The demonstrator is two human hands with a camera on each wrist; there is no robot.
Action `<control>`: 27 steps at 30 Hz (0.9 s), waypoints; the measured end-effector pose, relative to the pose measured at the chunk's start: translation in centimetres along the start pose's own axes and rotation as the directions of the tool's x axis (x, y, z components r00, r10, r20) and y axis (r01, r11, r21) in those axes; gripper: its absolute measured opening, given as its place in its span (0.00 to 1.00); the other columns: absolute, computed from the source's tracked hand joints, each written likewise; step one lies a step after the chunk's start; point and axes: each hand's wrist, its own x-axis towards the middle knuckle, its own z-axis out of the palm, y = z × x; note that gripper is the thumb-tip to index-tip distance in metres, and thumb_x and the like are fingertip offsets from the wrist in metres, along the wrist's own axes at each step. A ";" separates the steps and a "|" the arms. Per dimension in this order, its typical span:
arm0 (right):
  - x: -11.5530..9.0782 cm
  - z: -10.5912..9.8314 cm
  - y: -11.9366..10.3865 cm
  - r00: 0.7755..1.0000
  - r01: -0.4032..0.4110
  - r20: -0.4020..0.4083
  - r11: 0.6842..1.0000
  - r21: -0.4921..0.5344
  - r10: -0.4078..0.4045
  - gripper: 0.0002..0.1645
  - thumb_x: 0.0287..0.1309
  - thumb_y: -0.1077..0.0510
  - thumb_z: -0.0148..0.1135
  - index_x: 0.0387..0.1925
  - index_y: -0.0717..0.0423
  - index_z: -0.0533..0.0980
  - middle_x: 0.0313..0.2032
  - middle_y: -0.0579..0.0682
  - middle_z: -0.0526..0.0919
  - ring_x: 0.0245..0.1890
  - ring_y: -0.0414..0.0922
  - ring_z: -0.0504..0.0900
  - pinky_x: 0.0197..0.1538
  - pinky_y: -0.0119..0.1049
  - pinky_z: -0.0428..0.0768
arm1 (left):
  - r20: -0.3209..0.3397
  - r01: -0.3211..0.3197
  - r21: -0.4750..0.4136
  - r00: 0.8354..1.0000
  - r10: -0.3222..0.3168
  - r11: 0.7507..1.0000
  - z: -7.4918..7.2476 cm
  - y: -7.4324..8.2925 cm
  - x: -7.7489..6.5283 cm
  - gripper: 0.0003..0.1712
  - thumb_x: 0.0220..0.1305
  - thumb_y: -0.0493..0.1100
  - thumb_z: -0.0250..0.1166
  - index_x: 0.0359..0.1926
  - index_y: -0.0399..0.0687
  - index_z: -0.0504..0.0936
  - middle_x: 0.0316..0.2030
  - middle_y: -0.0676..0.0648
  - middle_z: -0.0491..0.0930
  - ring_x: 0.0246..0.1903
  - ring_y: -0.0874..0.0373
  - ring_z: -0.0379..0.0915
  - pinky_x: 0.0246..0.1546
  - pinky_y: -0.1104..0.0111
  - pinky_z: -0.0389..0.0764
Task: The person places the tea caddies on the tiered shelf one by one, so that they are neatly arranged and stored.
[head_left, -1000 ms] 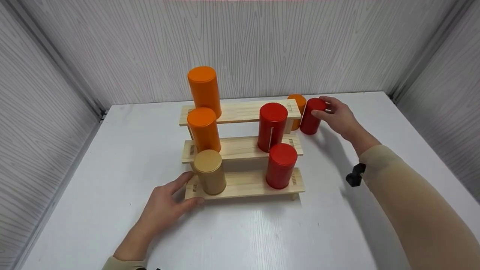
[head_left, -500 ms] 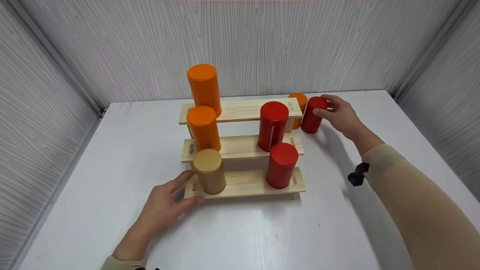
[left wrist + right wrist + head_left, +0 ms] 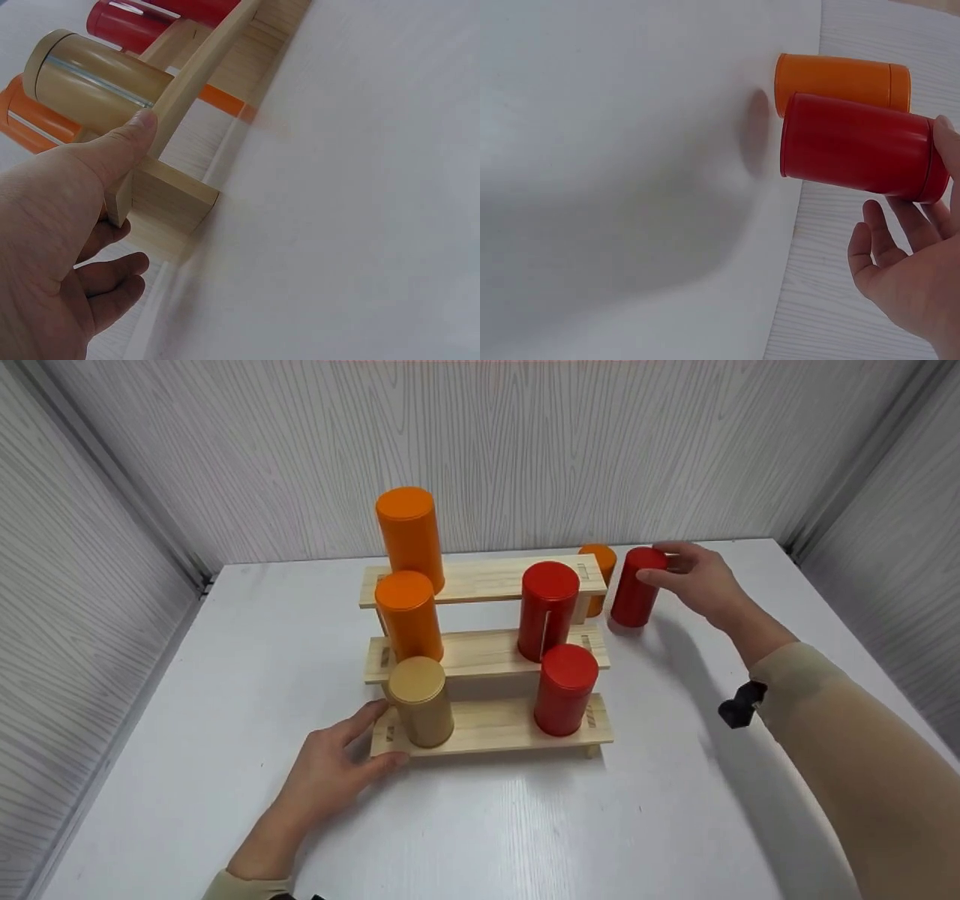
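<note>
My right hand (image 3: 701, 581) pinches a red canister (image 3: 632, 598) near its lid, to the right of the three-step wooden rack (image 3: 491, 725). In the right wrist view this red canister (image 3: 855, 146) is upright and a little above the table, apart from its reflection. An orange canister (image 3: 840, 79) stands behind it, partly hidden by the rack in the head view. My left hand (image 3: 326, 772) grips the left end of the rack's lowest step, beside a gold canister (image 3: 421, 703). The left wrist view shows the thumb (image 3: 131, 142) against that step's front edge.
Two orange canisters (image 3: 410, 540) stand at the left of the top and middle steps. Red canisters stand at the right of the middle step (image 3: 546, 611) and lowest step (image 3: 564, 690). Grey panels (image 3: 495, 457) enclose the white table (image 3: 480, 832) at back and sides.
My right hand has raised the red canister slightly off the table and moved it right, widening its gap from the orange one. My left hand keeps its grip on the rack.
</note>
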 end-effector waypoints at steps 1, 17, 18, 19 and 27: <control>-0.1 -0.2 -0.1 1.000 0.001 -0.001 1.000 -0.007 -0.001 0.51 0.66 0.33 0.71 0.81 0.46 0.62 0.71 0.57 0.73 0.70 0.56 0.71 0.72 0.59 0.74 | 0.000 -0.002 0.001 1.000 0.002 1.000 0.0 0.0 0.0 0.50 0.57 0.66 0.79 0.77 0.58 0.74 0.72 0.50 0.74 0.70 0.46 0.72 0.71 0.45 0.72; -2.5 -4.7 -4.8 0.992 0.116 -0.057 0.993 -0.014 -0.116 0.44 0.70 0.38 0.68 0.80 0.44 0.65 0.68 0.54 0.76 0.65 0.52 0.73 0.68 0.52 0.76 | -0.021 -0.015 -0.011 1.000 0.015 1.000 0.0 0.0 -0.2 0.48 0.56 0.64 0.80 0.76 0.58 0.76 0.70 0.51 0.76 0.69 0.46 0.73 0.71 0.46 0.73; -2.6 -5.0 -5.2 0.990 0.126 -0.065 0.992 -0.009 -0.126 0.44 0.70 0.39 0.68 0.80 0.44 0.65 0.68 0.54 0.76 0.64 0.51 0.74 0.67 0.51 0.77 | -0.020 -0.016 -0.012 1.000 0.015 1.000 0.0 0.1 -0.2 0.48 0.56 0.64 0.80 0.76 0.58 0.76 0.71 0.51 0.76 0.69 0.46 0.73 0.71 0.46 0.73; -2.8 -5.2 -5.6 0.988 0.134 -0.074 0.991 -0.003 -0.134 0.43 0.70 0.39 0.68 0.80 0.44 0.65 0.68 0.53 0.76 0.64 0.50 0.74 0.67 0.49 0.77 | -0.020 -0.016 -0.011 1.000 0.016 1.000 0.0 0.1 -0.2 0.48 0.56 0.63 0.81 0.76 0.58 0.76 0.71 0.51 0.76 0.69 0.46 0.73 0.71 0.46 0.73; -4.1 -6.3 -8.7 0.967 0.223 -0.134 0.974 0.039 -0.216 0.39 0.69 0.43 0.71 0.77 0.43 0.70 0.66 0.52 0.78 0.60 0.45 0.75 0.59 0.36 0.79 | -0.003 -0.011 -0.007 1.000 0.011 1.000 -0.1 0.2 -0.1 0.48 0.57 0.63 0.80 0.76 0.57 0.75 0.71 0.52 0.75 0.70 0.47 0.73 0.71 0.46 0.73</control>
